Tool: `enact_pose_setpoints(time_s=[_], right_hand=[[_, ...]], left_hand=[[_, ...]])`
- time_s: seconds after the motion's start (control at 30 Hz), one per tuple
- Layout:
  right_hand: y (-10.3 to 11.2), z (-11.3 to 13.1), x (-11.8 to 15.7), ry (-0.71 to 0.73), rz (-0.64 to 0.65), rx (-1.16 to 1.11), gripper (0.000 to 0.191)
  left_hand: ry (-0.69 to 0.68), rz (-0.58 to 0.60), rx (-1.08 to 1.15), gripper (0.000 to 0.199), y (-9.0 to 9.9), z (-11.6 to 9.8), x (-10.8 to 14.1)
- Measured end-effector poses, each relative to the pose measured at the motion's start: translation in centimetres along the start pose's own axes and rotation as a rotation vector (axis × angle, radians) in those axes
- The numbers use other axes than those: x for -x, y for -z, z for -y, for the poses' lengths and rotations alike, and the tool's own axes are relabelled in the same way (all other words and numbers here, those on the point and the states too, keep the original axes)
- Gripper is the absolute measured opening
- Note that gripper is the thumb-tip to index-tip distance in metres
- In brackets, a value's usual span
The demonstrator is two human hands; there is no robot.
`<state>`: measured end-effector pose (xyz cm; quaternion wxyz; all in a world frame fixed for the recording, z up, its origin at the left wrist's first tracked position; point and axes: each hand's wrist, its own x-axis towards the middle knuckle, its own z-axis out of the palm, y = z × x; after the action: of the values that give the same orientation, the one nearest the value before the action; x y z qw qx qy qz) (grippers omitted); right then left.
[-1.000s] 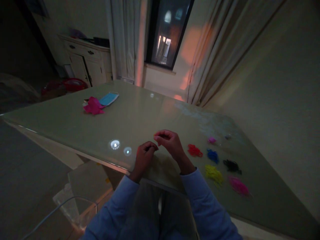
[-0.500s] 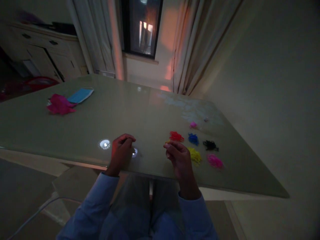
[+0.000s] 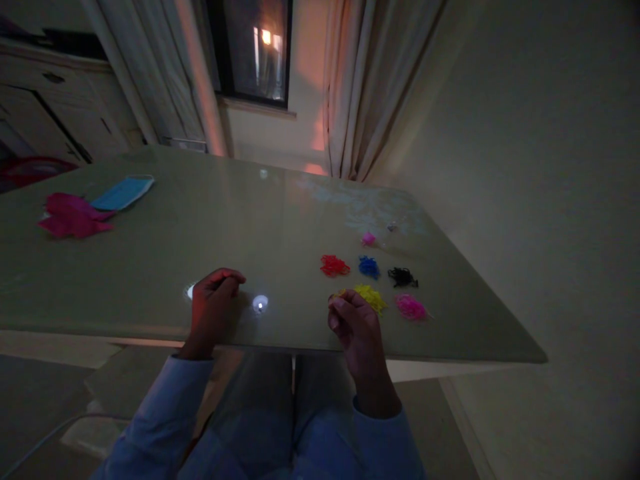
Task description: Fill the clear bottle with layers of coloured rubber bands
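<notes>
My right hand [image 3: 354, 321] is pinched shut just left of a yellow pile of small bands [image 3: 371, 299]; something tiny and yellowish shows at its fingertips, too small to name. My left hand [image 3: 213, 300] is closed near the table's front edge, and what it holds, if anything, is hidden. A red pile [image 3: 335, 265], a blue pile [image 3: 369, 267] and a black pile [image 3: 403, 277] form a row beyond my right hand. To the right of the yellow pile lies a pink pile [image 3: 411, 307].
A small pink bundle [image 3: 369, 239] and a small clear item [image 3: 392, 227] lie behind the piles. At the left are a crumpled magenta cloth [image 3: 76, 216] and a blue face mask [image 3: 123, 193] on the glossy table [image 3: 225, 220].
The view has turned to the right, so the table's things appear farther left. My right hand has moved a little away from the red pile, towards the table's front edge.
</notes>
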<state>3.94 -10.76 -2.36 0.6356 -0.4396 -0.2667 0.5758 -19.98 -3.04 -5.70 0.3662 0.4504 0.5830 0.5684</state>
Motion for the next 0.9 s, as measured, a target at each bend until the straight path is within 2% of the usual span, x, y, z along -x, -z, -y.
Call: enact_pose_setpoints(time_s=[0.37,0.53,0.9], right_hand=[[0.9,0.6,0.7,0.032,0.006,-0.079,0.029],[1.2,0.5,0.5,0.026,-0.037,-0.127,0.029],[2.2,1.4,1.0,0.134,-0.093,0.024,0.029]], left_hand=[[0.005,-0.03,0.057,0.013,-0.1,0.0,0.0],[0.009,-0.026,0.04,0.014,-0.1,0.0,0.0],[0.0,-0.035,0.048,0.013,0.0,0.3,-0.1]])
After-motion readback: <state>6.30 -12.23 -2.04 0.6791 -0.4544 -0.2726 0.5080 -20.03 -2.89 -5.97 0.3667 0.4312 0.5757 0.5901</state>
